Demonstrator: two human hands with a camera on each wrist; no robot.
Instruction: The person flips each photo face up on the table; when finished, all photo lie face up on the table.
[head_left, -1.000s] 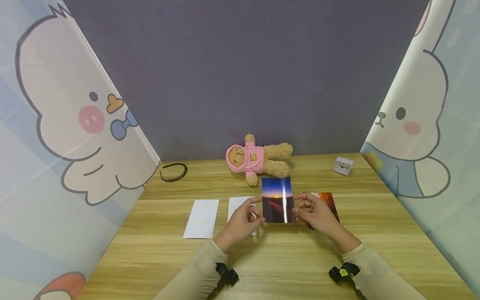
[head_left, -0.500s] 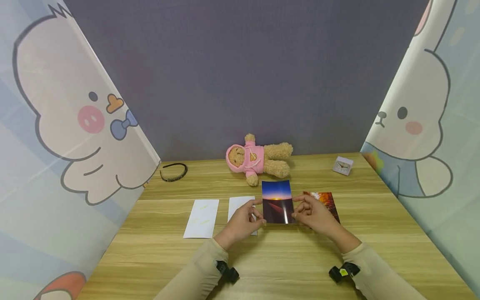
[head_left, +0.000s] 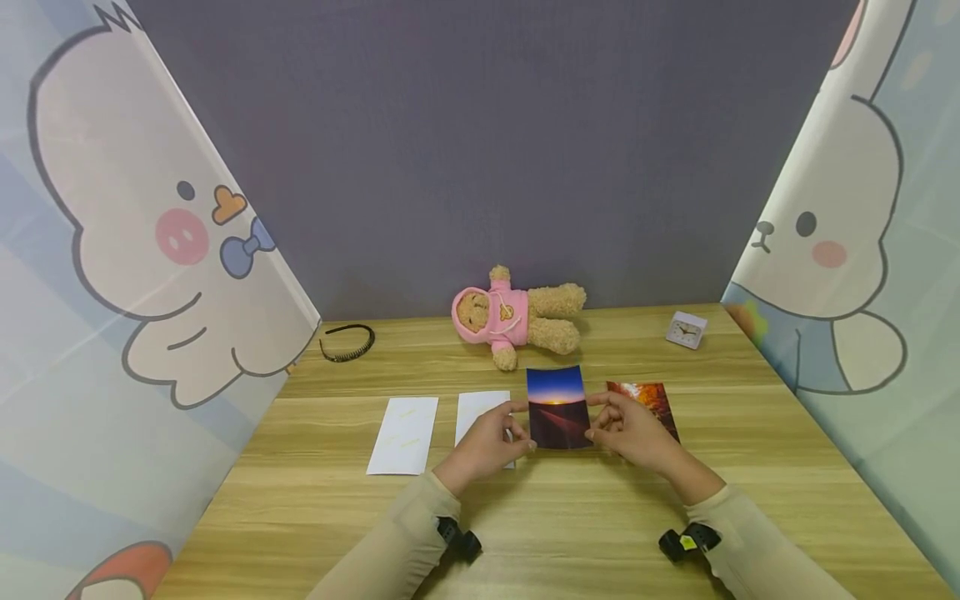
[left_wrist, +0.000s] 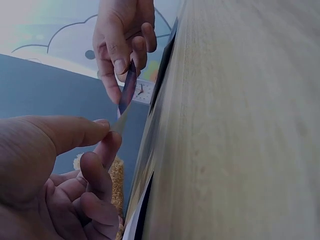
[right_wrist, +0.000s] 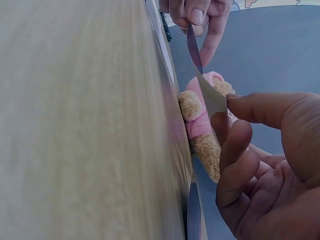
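Pinching a slightly bowed sunset photo print (head_left: 558,408) by its side edges, a person's left hand (head_left: 489,444) and right hand (head_left: 633,429) grasp it with thumbs and forefingers, raised off the wood-grain tabletop (head_left: 573,525). Open room stretches between the 2 beige sleeves (head_left: 390,537) and from the right hand to the right wall (head_left: 851,217). At left lie 2 white sheets (head_left: 403,436), the right sheet partly covered by the left hand; at right, 1 autumn-foliage print (head_left: 656,404) sits partly behind the right hand. Near the table's far edge are 1 black headband (head_left: 360,353), left; 1 pink-hooded teddy bear (head_left: 512,317), center, on its back; and 1 alarm clock (head_left: 686,332), right.
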